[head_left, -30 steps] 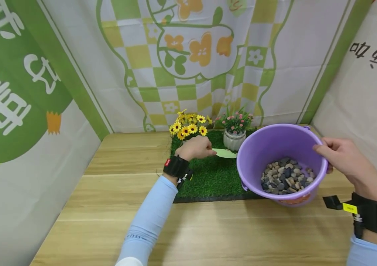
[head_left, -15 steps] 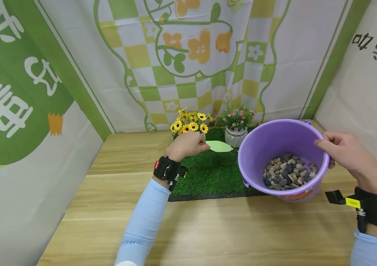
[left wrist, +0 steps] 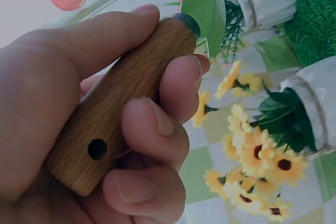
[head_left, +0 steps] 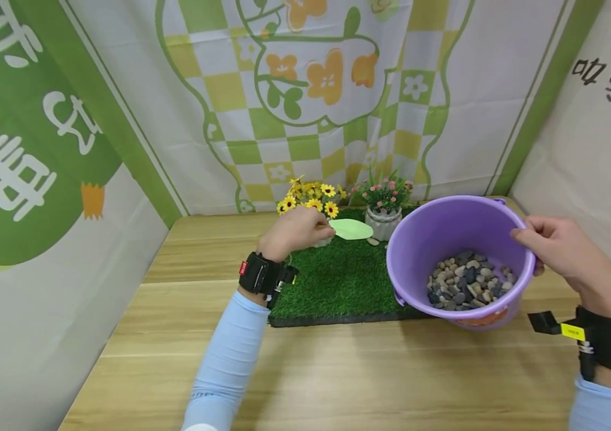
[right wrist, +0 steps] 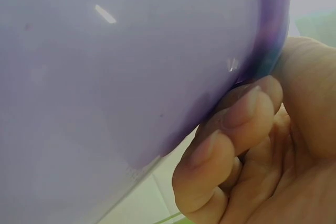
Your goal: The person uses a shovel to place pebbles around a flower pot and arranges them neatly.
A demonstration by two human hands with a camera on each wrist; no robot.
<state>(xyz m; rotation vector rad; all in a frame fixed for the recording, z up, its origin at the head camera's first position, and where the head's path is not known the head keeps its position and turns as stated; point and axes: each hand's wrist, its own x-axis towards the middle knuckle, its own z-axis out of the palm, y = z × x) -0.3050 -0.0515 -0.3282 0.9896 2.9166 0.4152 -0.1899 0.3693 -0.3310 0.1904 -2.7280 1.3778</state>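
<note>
My left hand (head_left: 295,230) grips a small trowel by its wooden handle (left wrist: 123,103), fingers curled round it in the left wrist view. Its pale green blade (head_left: 351,228) points right, above the artificial grass mat (head_left: 337,290), with no stones visible on it. A purple bucket (head_left: 418,257) tilts toward me at the mat's right side. Inside, pebbles (head_left: 469,281) in grey, tan and black cover the bottom. My right hand (head_left: 569,254) pinches the bucket's right rim, thumb inside and fingers against the outer wall (right wrist: 131,77).
Yellow flowers (head_left: 313,194) stand in a white pot behind my left hand. A second white pot (head_left: 384,224) with pink flowers stands at the mat's back, a pale pebble (head_left: 373,242) near its base. Printed cloth (head_left: 327,143) hangs behind the wooden table (head_left: 176,335).
My left hand and the trowel have moved left and slightly back, away from the bucket. A pebble near the pink-flower pot has come into sight. My right hand keeps its grip on the bucket.
</note>
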